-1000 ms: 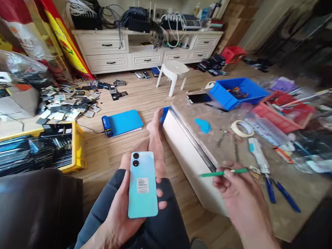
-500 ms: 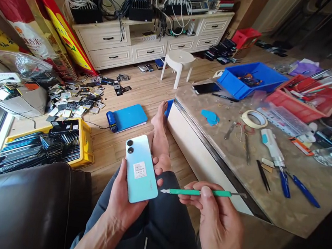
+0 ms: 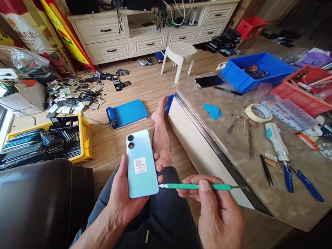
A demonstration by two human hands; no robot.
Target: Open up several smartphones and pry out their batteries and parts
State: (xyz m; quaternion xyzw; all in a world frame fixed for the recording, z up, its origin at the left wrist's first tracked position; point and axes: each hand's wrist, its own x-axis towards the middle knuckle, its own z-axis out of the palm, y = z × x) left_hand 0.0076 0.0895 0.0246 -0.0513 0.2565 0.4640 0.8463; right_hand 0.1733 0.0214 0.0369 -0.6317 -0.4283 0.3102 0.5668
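I see the left hand (image 3: 123, 202) holding a light blue phone (image 3: 142, 184) above the dark pants (image 3: 168, 223). The phone's back faces up, and it leans a little to the left. The thumb lies along one long side, and the other fingertips peek out on the far side, so the fingers are wrapped around the phone. Two round black lenses (image 3: 131, 145) sit near the top corner, and a white sticker (image 3: 140, 165) is near the middle.

I see the right hand (image 3: 221, 217) pinching a thin green tool (image 3: 174, 186) between thumb and fingers. Its pale, pointy tip aims at the phone's lower right edge. The tip is right next to the edge, but I cannot tell if they touch.

To the right is a brown table (image 3: 210, 138). On it I spot a roll of tape (image 3: 257, 118), black tweezers (image 3: 266, 170), a white tool (image 3: 276, 139) and pliers with blue handles (image 3: 287, 179). Farther back are a blue bin (image 3: 238, 83), a red bin (image 3: 307, 96) and a dark phone (image 3: 208, 81) lying flat.

On the floor I see a blue book (image 3: 132, 114) and a white stool (image 3: 181, 51). A yellow crate (image 3: 85, 142) full of flat, dark things stands at the left, behind a black seat (image 3: 20, 207).
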